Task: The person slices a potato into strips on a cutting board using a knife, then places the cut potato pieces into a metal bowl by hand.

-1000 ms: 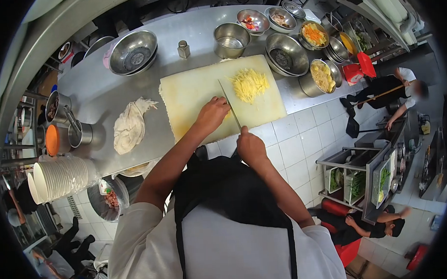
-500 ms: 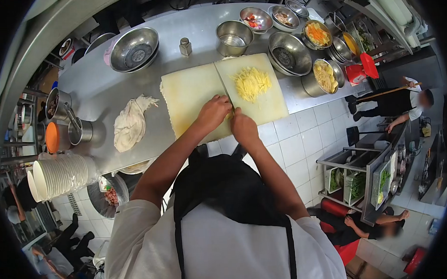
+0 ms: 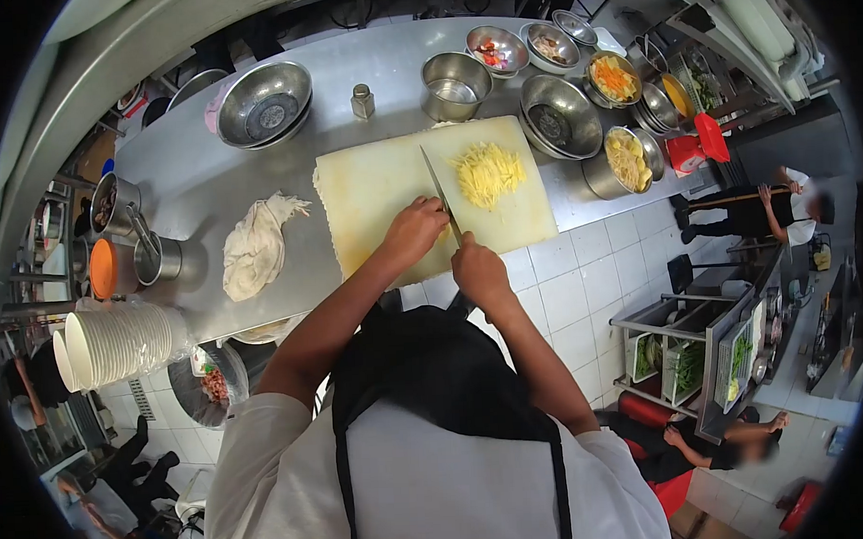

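Observation:
My right hand [image 3: 481, 275] is wrapped round the handle of a long kitchen knife [image 3: 438, 182] at the near edge of the pale cutting board [image 3: 367, 181]. The blade slants away from me, over the middle of the board. Just left of the blade, my left hand [image 3: 417, 232] has its fingers curled together on the board. A bit of a yellow piece of food [image 3: 445, 234] shows by its fingertips; the rest is hidden. To the right of the knife lies a heap of thin yellow shreds [image 3: 490, 174].
A crumpled cloth [image 3: 255, 247] lies left of the board. Behind stand metal bowls [image 3: 266, 104], a glass shaker [image 3: 362, 101] and a deep pot [image 3: 456, 86]. Food-filled bowls [image 3: 613, 79] and a red scale [image 3: 697, 146] are at right. Stacked white containers [image 3: 120, 342] stand at left. Other people are farther off.
The knife and my right hand have drawn back toward me. My left hand stays beside the blade with its fingers curled. The whole view has shifted slightly.

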### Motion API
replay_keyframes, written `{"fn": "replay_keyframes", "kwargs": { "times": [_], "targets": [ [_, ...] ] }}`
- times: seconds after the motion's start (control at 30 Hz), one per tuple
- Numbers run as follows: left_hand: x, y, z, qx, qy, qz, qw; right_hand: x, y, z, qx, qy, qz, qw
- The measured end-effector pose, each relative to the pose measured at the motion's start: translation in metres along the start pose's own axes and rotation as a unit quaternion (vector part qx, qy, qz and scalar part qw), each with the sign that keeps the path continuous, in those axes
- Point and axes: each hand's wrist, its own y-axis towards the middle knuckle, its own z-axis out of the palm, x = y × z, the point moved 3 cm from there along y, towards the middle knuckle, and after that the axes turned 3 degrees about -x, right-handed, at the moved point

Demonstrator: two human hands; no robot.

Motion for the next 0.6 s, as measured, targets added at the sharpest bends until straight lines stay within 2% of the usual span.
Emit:
{"fn": "replay_keyframes", "kwargs": {
  "times": [0.1,0.2,0.3,0.43,0.6],
  "targets": [
    [0.000,0.000,-0.001,-0.019,-0.005,0.012,1.000,-0.002,0.016,0.022,-0.047,-0.009,-0.020,0.999],
    [0.001,0.000,0.000,-0.005,0.007,0.007,1.000,-0.002,0.028,0.014,-0.039,0.017,-0.030,0.999],
    [0.002,0.001,0.000,-0.026,-0.017,0.019,0.999,0.001,0.008,0.001,0.005,-0.014,-0.003,1.000],
    [0.000,0.001,-0.003,-0.020,-0.030,0.019,0.999,-0.002,0.023,0.023,-0.044,0.003,-0.009,0.999],
    [0.001,0.000,-0.002,-0.031,-0.006,0.025,0.999,-0.002,0.014,0.004,-0.028,0.015,-0.012,0.999]
  ]
}}
